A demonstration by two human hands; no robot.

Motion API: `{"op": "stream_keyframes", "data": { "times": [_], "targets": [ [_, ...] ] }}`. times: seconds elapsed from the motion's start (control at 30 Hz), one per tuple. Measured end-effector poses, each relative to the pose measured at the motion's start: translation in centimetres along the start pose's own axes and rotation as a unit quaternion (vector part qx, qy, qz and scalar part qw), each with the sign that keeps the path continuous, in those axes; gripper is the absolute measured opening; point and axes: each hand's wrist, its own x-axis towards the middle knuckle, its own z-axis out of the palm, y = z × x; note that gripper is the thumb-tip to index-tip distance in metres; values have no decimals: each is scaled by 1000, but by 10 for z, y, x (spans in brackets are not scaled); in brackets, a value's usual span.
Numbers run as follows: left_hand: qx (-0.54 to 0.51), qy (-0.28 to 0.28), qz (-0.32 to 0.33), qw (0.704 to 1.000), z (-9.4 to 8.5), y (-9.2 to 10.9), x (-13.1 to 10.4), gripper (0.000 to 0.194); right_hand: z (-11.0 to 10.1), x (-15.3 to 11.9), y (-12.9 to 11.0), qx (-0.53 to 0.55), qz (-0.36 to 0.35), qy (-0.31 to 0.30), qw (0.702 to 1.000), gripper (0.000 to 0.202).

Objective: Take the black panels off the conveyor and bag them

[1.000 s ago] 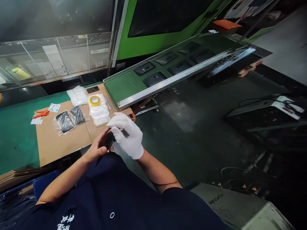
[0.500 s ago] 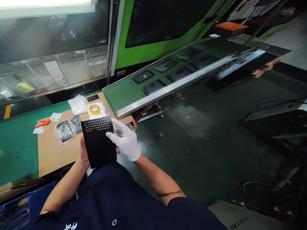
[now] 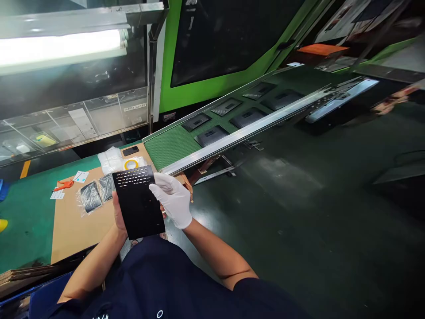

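A black panel [image 3: 139, 208] with rows of slots along its top is held close to my body. My bare left hand [image 3: 118, 212] grips it from the left and behind, with some fingertips showing past its right edge. My right hand [image 3: 172, 199], in a white glove, pinches the panel's upper right edge, thumb across the front. Two black pieces in clear bags [image 3: 90, 196] lie on the cardboard [image 3: 71, 226] to the left. Behind the panel are a yellow tape roll [image 3: 131, 164] and white plastic bags [image 3: 110, 160].
A green conveyor [image 3: 166, 146] carries several black parts and runs to the back right. On the green table [image 3: 20, 239] lie an orange tool [image 3: 64, 184] and small labels. A phone [image 3: 130, 150] rests near the conveyor's end. A lamp [image 3: 59, 46] hangs at upper left.
The camera view has tilted upward, so the scene sits lower. My hands still hold the panel, and its lower part appears slightly further right.
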Motion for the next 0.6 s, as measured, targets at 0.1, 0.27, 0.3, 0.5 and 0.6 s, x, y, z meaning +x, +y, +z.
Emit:
{"op": "stream_keyframes", "data": {
  "times": [0.1, 0.27, 0.3, 0.5, 0.6],
  "targets": [
    [11, 2, 15, 1000, -3, -3, 7, 87, -3, 7, -2, 2, -1, 5, 1000, 30],
    [43, 30, 21, 998, -4, -1, 15, 88, -5, 10, -2, -14, -21, 40, 999, 22],
    [56, 24, 20, 998, -2, -1, 17, 90, -6, 11, -1, -18, -27, 44, 998, 20],
    [53, -9, 20, 998, 9, 2, 29, 92, -8, 23, -5, -10, -33, 31, 999, 23],
    [50, -23, 34, 998, 13, 2, 33, 88, -7, 27, -8, 1, -28, 33, 999, 26]
  ]
}}
